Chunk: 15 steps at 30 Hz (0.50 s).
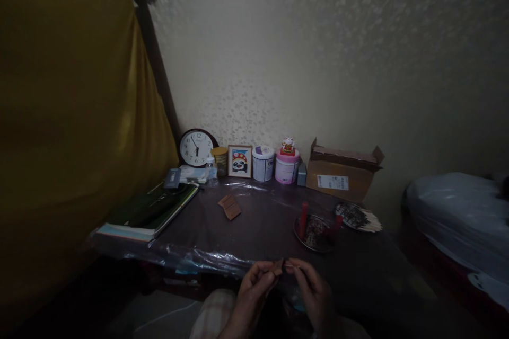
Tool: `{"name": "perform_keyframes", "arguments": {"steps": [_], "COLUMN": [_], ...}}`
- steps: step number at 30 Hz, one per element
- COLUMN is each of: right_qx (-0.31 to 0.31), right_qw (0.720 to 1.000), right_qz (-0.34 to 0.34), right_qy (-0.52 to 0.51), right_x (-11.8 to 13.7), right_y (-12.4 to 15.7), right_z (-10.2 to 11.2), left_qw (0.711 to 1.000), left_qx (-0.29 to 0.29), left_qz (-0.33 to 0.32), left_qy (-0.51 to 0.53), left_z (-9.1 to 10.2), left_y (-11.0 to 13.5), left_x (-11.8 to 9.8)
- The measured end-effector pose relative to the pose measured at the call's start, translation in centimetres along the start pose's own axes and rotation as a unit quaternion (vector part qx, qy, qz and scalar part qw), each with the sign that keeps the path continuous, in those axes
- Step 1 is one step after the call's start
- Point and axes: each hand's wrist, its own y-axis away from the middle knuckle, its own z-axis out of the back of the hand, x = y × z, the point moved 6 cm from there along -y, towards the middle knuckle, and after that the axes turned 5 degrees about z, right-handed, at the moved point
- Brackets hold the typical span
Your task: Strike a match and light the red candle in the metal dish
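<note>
Above the near table edge, my left hand (257,286) is closed on a small brown striker card (278,267). My right hand (309,286) pinches a thin pale matchstick (293,266), its tip close to the card; the dim light blurs the exact contact. Just beyond my right hand, a round metal plate (314,247) holds an upright red candle (303,221) and another red candle (337,222), tilted, among dark bits. To its right lies a plate of matchsticks (369,220) with dark heads. A larger brown striker card (229,207) lies flat mid-table.
Books (149,212) lie at the left. Along the wall stand a clock (197,147), a framed panda picture (240,161), a white tub (263,164), a pink tub (287,168) with a figurine, and a cardboard box (342,172). Clear plastic covers the table (222,238).
</note>
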Motion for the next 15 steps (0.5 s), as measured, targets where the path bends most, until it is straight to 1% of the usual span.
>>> {"name": "perform_keyframes", "arguments": {"steps": [4,7,10,15], "right_qx": [0.017,0.004,-0.005,0.003], "right_qw": [1.0,1.0,1.0,1.0], "right_qz": [-0.004,-0.013,-0.013,-0.01], "right_qy": [0.015,0.026,0.023,0.019], "right_x": [-0.48,-0.74,-0.62,-0.14], "right_y": [0.23,0.22,0.1,0.04], "right_z": [-0.17,-0.02,0.02,-0.06], "left_qw": [1.0,1.0,1.0,1.0], "left_qx": [-0.004,-0.004,-0.003,0.005], "left_qz": [0.002,0.001,0.0,0.0], "left_qy": [0.005,0.002,-0.001,-0.006], "left_z": [0.08,0.23,0.31,0.14], "left_y": [0.04,-0.03,-0.1,0.06], "left_x": [0.04,0.16,0.26,0.17]}}
